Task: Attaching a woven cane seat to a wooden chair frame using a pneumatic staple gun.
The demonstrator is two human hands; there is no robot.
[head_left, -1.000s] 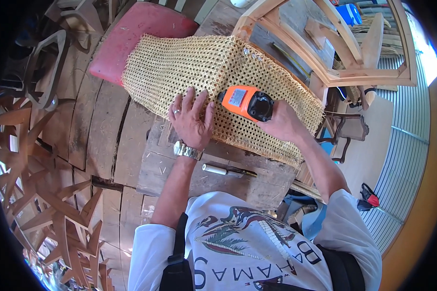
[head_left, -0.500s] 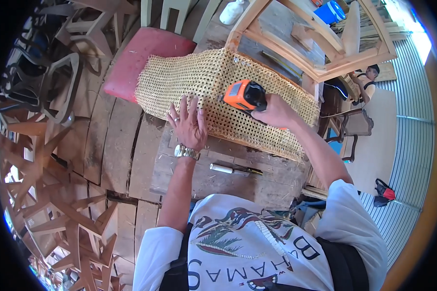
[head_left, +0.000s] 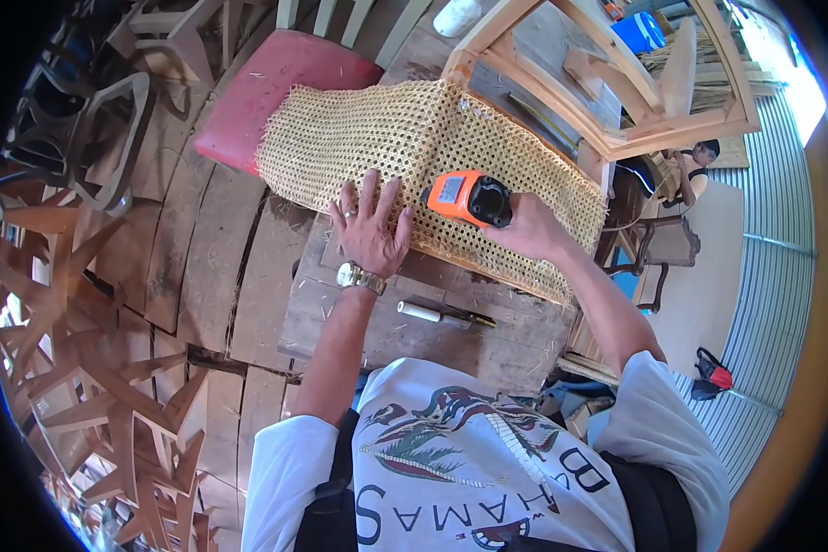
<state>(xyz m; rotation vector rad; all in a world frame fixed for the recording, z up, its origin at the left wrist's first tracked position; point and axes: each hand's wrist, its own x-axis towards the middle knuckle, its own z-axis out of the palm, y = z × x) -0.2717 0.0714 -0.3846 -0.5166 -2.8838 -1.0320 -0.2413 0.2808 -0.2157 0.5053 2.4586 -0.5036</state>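
Observation:
A sheet of woven cane webbing (head_left: 359,129) lies over a wooden frame on the workbench, its left part hanging past the frame toward a red seat. My left hand (head_left: 373,235), with a ring and a metal watch, lies flat on the near edge of the webbing, fingers spread. In my right hand (head_left: 535,228) is an orange and black staple gun (head_left: 455,195), held over the webbing's near side, right of my left hand. Its grip is wrapped by my fingers; whether its nose touches the webbing I cannot tell.
On the bench nearer me lies a tool with a white handle (head_left: 419,311). An open wooden frame (head_left: 616,147) stands at the far right. Behind the webbing is the red seat (head_left: 276,78). Wooden chair parts (head_left: 147,405) crowd the left. Another person (head_left: 688,175) sits at right.
The staple gun has come toward me, closer to the webbing's near edge. My left hand stays on the webbing with its thumb more spread. The whole view has shifted slightly.

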